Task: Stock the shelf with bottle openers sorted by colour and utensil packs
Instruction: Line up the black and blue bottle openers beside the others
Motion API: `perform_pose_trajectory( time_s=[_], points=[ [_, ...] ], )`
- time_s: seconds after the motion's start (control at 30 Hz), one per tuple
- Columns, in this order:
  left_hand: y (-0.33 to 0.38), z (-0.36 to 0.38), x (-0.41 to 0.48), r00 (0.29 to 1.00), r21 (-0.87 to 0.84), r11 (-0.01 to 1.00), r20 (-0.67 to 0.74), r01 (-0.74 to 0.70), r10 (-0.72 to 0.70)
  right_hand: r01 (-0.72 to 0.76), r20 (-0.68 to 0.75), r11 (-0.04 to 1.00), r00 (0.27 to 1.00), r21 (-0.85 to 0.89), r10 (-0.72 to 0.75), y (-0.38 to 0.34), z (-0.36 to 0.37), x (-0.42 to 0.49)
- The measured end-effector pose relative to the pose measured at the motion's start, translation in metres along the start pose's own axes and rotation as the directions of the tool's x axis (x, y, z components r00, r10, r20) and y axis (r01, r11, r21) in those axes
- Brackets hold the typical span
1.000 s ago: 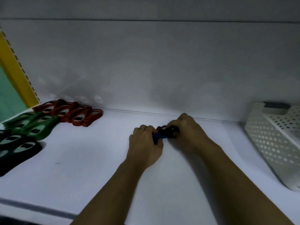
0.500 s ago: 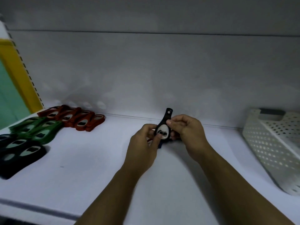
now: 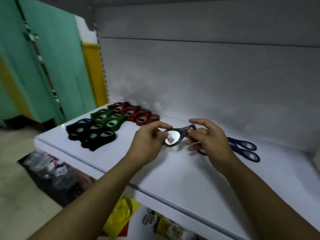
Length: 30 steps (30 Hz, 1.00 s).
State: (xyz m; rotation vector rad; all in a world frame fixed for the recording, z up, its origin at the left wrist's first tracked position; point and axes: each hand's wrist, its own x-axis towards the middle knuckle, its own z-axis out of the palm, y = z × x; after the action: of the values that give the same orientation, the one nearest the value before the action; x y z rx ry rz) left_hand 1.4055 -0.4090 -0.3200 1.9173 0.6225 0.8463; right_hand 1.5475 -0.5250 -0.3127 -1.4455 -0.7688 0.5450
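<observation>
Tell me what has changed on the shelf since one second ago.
The left hand and right hand rose off the shelf and now pinch one dark opener by its ends, turned from upright to nearly level. Two blue openers lie uncovered beside the right hand. The red row, green row and black row stayed.

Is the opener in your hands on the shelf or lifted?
Lifted: left hand and right hand pinch the opener above the shelf.

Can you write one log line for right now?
left hand, right hand: pinch black plastic bottle opener | over white shelf
</observation>
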Motion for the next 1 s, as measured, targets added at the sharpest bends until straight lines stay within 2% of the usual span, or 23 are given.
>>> perform_pose_trajectory(
  time_s=[0.1, 0.23, 0.33, 0.4, 0.47, 0.53, 0.6, 0.73, 0.87, 0.93, 1.0],
  points=[
    [-0.011, -0.033, -0.007, 0.998, 0.071, 0.997, -0.069, 0.004, 0.001, 0.090, 0.114, 0.980, 0.991, -0.180, -0.070, -0.016, 0.035, -0.003],
    [-0.015, -0.070, -0.014, 0.977, -0.080, 0.996, -0.208, 0.029, -0.046, 0.066, 0.368, 0.962, 0.929, -0.266, 0.038, -0.023, 0.091, -0.013],
    [-0.016, -0.094, -0.014, 0.952, -0.155, 0.987, -0.294, 0.046, -0.090, 0.099, 0.366, 0.954, 0.930, -0.285, 0.013, -0.024, 0.128, -0.017],
    [-0.020, -0.111, -0.016, 0.939, -0.114, 0.991, -0.327, 0.074, -0.108, -0.009, 0.308, 0.986, 0.949, -0.166, 0.060, -0.026, 0.147, -0.017],
    [-0.027, -0.129, -0.021, 0.953, 0.029, 0.993, -0.285, 0.112, -0.099, -0.165, 0.252, 0.986, 0.956, 0.026, 0.154, -0.028, 0.165, -0.016],
    [-0.032, -0.143, -0.028, 0.982, 0.135, 0.986, -0.172, 0.102, -0.078, -0.299, 0.213, 0.928, 0.944, 0.224, 0.252, -0.030, 0.181, -0.013],
    [-0.034, -0.154, -0.034, 0.994, 0.261, 0.963, -0.104, 0.061, -0.035, -0.364, 0.185, 0.874, 0.929, 0.322, 0.319, -0.030, 0.194, -0.010],
    [-0.036, -0.173, -0.034, 0.985, 0.512, 0.859, -0.147, -0.004, 0.092, -0.414, 0.179, 0.885, 0.907, 0.211, 0.382, -0.027, 0.218, -0.008],
    [-0.043, -0.195, -0.028, 0.978, 0.613, 0.790, -0.172, 0.009, 0.122, -0.395, 0.165, 0.912, 0.912, 0.111, 0.375, -0.031, 0.228, -0.002],
    [-0.051, -0.208, -0.024, 0.972, 0.643, 0.761, -0.223, 0.087, 0.077, -0.318, 0.104, 0.948, 0.944, 0.029, 0.313, -0.027, 0.226, 0.003],
    [-0.062, -0.218, -0.023, 0.964, 0.659, 0.735, -0.265, 0.162, 0.024, -0.155, 0.052, 0.961, 0.984, -0.227, 0.171, -0.016, 0.224, 0.004]
  ],
)
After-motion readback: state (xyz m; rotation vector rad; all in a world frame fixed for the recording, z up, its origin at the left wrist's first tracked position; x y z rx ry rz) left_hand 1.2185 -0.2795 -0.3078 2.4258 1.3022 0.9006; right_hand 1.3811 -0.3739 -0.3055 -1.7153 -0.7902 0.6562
